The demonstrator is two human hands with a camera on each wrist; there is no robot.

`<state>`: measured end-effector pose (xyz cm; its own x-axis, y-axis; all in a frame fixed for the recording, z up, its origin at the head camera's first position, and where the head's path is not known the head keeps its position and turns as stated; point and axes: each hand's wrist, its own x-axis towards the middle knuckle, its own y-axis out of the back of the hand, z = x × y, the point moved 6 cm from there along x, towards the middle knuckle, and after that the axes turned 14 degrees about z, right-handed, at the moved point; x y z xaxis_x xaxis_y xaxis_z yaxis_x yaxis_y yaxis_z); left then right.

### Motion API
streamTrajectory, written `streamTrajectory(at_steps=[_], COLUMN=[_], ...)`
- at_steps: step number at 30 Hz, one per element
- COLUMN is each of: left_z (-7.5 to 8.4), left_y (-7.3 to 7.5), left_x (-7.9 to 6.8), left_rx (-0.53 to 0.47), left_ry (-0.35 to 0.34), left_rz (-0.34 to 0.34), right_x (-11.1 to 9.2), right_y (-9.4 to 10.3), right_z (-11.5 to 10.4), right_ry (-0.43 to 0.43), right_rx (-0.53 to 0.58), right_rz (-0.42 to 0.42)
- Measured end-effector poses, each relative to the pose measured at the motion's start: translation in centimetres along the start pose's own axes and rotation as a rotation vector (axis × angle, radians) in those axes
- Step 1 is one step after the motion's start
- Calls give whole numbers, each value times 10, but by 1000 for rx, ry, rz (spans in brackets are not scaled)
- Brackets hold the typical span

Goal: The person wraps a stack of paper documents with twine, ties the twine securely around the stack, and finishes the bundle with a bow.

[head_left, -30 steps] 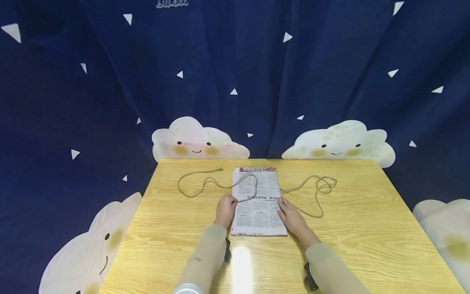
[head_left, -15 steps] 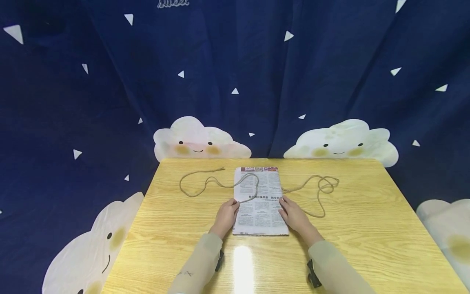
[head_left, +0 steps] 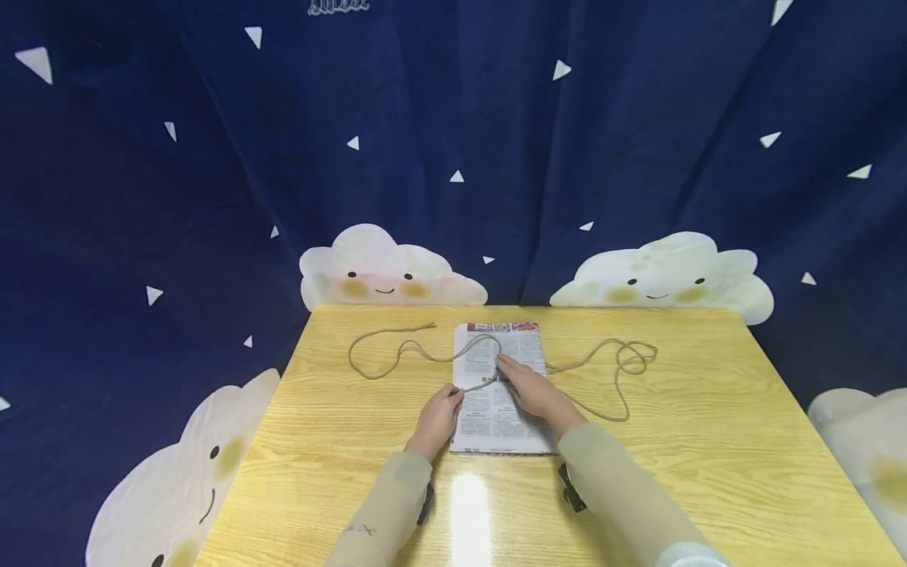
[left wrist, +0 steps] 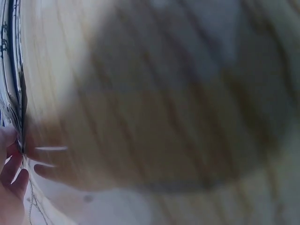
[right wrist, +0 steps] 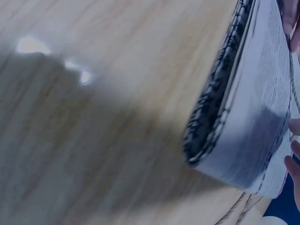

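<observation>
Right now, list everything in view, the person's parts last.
newspaper: one folded stack, white, on table
cord: count unclear, tan, on and beside the newspaper
table: one, yellow wood, below
curtain: one, dark blue, behind table
clouds: four, white, on curtain
triangles: many, white, on curtain
lettering: one, pale, curtain top
wrist devices: two, black, under wrists
sleeves: two, beige, on forearms
left hand: one, bare, pinching cord at newspaper's left edge
right hand: one, bare, over newspaper

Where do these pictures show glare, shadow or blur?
Head: a white glare streak on the table, bottom middle; left wrist: the wood grain blurred, with a broad dark patch, shadow or reflection; right wrist: small bright glints upper left, a shadow on the newspaper.
</observation>
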<state>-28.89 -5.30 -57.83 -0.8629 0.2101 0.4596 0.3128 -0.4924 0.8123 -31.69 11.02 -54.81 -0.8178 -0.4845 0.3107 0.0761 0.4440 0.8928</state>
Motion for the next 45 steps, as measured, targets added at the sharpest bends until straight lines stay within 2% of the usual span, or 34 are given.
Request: streamTrajectory(at_steps=[4,7,13,16,19,28,31,38,41,45], left_z=[2,3,4,4,3,2,2,1,1,2], left_y=[0,1,3,3,3,3,3,2,1,3], left_x=[0,1,0,0,-1,-1,-1,-2,-2,-2], left_rx=[9,11,-3,-3,-7,-12,-16,-11,-11,-13], left_ry=[1,1,-2,-6,-8,-17,-16,12,25,33], left_rz=[-5,-3,20,24,25,49,51,27,20,17], right_x=[2,-1,-9,-14,-17,-27,-34,-53,-61,-70], right_y=[-9,-17,-15,-10,-6,12,20,43,54,71], right_z=[-3,5,20,28,37,63,77,109,121,136], right_ry=[-9,-38,-37,-54,-74,-116,-180,-357,-422,-465], right_rx=[-28,-63,-14,-36,-81,-113,-116,-128,-130,-155], right_rz=[-124,-136,88,160,186,219,204,112,103,137])
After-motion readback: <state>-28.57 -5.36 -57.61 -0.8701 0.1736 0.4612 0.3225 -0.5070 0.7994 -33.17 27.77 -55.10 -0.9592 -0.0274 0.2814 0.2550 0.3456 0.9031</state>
